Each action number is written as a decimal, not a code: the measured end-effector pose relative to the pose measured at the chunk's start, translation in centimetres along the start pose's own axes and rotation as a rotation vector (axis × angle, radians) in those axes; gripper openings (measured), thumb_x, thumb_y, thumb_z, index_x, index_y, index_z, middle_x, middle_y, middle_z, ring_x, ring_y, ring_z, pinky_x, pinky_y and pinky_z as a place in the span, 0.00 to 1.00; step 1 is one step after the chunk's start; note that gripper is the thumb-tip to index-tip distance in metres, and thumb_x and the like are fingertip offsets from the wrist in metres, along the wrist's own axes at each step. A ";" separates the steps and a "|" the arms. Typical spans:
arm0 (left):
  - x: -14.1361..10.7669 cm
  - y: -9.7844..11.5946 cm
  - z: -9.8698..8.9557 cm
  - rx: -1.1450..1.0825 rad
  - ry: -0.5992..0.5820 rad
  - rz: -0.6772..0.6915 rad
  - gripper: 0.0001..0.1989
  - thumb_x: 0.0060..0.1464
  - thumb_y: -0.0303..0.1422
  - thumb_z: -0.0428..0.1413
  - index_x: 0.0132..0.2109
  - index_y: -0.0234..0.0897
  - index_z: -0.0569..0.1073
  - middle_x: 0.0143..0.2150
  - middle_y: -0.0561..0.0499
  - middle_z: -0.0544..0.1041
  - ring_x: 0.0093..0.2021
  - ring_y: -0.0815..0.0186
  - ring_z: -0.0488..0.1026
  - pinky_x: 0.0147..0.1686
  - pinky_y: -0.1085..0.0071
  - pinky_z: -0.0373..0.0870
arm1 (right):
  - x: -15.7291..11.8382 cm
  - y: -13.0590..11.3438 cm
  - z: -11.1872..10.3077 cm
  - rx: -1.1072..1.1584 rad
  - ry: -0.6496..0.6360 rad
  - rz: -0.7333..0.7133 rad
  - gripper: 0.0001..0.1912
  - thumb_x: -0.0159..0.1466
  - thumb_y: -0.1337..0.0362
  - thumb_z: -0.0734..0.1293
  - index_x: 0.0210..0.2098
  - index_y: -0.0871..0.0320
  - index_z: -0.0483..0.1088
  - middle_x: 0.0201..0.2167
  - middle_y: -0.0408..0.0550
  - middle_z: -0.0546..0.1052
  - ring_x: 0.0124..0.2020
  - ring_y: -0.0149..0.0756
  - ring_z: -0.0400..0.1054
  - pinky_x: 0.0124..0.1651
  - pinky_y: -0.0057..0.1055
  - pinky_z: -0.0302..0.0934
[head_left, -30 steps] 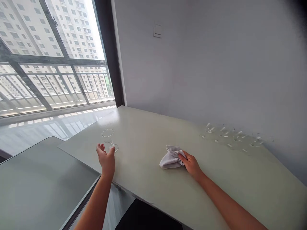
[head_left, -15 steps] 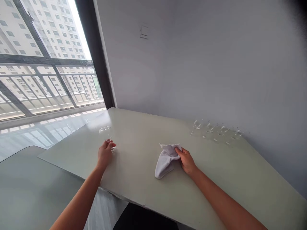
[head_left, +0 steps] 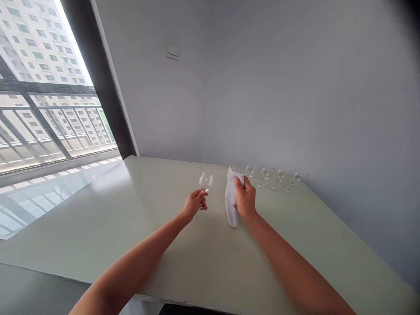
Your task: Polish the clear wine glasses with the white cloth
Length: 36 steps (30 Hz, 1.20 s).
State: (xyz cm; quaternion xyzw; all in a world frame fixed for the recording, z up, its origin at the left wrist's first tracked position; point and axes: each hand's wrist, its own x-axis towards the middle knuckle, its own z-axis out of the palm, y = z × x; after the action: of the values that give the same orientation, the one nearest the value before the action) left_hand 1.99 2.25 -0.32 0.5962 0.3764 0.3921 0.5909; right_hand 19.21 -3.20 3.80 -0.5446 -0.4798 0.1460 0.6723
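Observation:
My left hand [head_left: 196,203] is closed around the stem of a clear wine glass [head_left: 206,180], its bowl upright above my fingers. Whether the glass's foot touches the table cannot be made out. Just to the right, my right hand [head_left: 246,199] grips a white cloth [head_left: 231,203] with the thumb pressed over it. The cloth hangs down on the left side of that hand, a short gap from the glass. Behind and to the right stand several clear stemmed glasses [head_left: 279,176], grouped near the wall; the cloth and right hand are close to the nearest one.
A pale, glossy table [head_left: 157,183] spreads beneath both hands and meets the grey wall [head_left: 288,87] at the back. On the wall is a white switch [head_left: 172,49]. A large window [head_left: 49,113] with dark frames is at the left.
My left hand has carried the wine glass rightward, toward the cloth. My right hand has raised the cloth and turned it more upright. The camera view has turned to the right.

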 end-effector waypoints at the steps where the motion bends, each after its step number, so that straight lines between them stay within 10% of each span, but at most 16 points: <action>1: -0.1 -0.4 0.4 0.105 -0.037 0.012 0.17 0.52 0.45 0.45 0.32 0.34 0.66 0.20 0.57 0.63 0.19 0.73 0.66 0.25 0.73 0.64 | -0.5 0.0 0.3 -0.142 -0.079 -0.185 0.14 0.61 0.57 0.59 0.40 0.57 0.68 0.37 0.50 0.72 0.41 0.40 0.66 0.42 0.36 0.60; 5: -1.4 -1.3 0.7 0.647 -0.135 0.099 0.16 0.54 0.37 0.42 0.23 0.35 0.63 0.18 0.54 0.67 0.18 0.71 0.65 0.22 0.75 0.59 | -2.4 1.6 1.5 -0.576 -0.497 -0.803 0.13 0.63 0.63 0.58 0.44 0.56 0.69 0.47 0.51 0.71 0.56 0.45 0.55 0.59 0.48 0.43; 9: -2.2 -1.3 -0.1 0.891 -0.110 0.238 0.14 0.54 0.35 0.45 0.23 0.35 0.65 0.21 0.50 0.70 0.24 0.68 0.67 0.25 0.73 0.56 | -3.1 3.4 2.1 -0.703 -0.599 -0.909 0.12 0.63 0.65 0.58 0.43 0.58 0.69 0.42 0.51 0.74 0.52 0.42 0.60 0.58 0.45 0.46; 16: -2.2 -1.9 -0.6 1.439 -0.154 0.739 0.13 0.59 0.34 0.42 0.35 0.35 0.68 0.24 0.51 0.70 0.22 0.68 0.66 0.26 0.70 0.55 | -1.6 2.4 0.8 -0.530 -0.678 -0.151 0.19 0.63 0.55 0.55 0.29 0.58 0.72 0.26 0.48 0.74 0.30 0.36 0.67 0.36 0.33 0.59; 23: -2.8 -1.5 0.1 1.318 -0.019 0.862 0.13 0.60 0.36 0.41 0.43 0.35 0.67 0.24 0.52 0.70 0.22 0.69 0.64 0.25 0.71 0.55 | 0.4 0.3 -0.7 0.394 -0.710 0.704 0.19 0.57 0.52 0.62 0.31 0.63 0.72 0.29 0.53 0.76 0.31 0.39 0.70 0.36 0.34 0.63; 29: -3.3 -1.4 1.1 1.264 0.112 0.680 0.12 0.60 0.36 0.41 0.39 0.36 0.67 0.25 0.50 0.72 0.21 0.68 0.63 0.24 0.70 0.50 | -2.0 0.3 1.5 0.703 -0.376 0.731 0.26 0.61 0.46 0.54 0.42 0.60 0.68 0.35 0.53 0.76 0.35 0.42 0.71 0.37 0.37 0.63; 36: -3.1 -1.2 1.1 1.335 0.187 0.579 0.13 0.60 0.35 0.39 0.35 0.37 0.66 0.26 0.48 0.72 0.22 0.67 0.64 0.26 0.70 0.51 | -3.8 -0.6 2.0 0.571 -0.471 0.580 0.31 0.62 0.44 0.46 0.43 0.59 0.68 0.30 0.50 0.74 0.31 0.39 0.68 0.33 0.33 0.61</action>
State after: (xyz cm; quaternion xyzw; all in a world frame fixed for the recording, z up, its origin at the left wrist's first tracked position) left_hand 1.74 -1.05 -1.56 0.8690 0.4112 0.2688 -0.0601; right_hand 15.56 -4.93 2.35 -0.4014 -0.3878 0.5738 0.5994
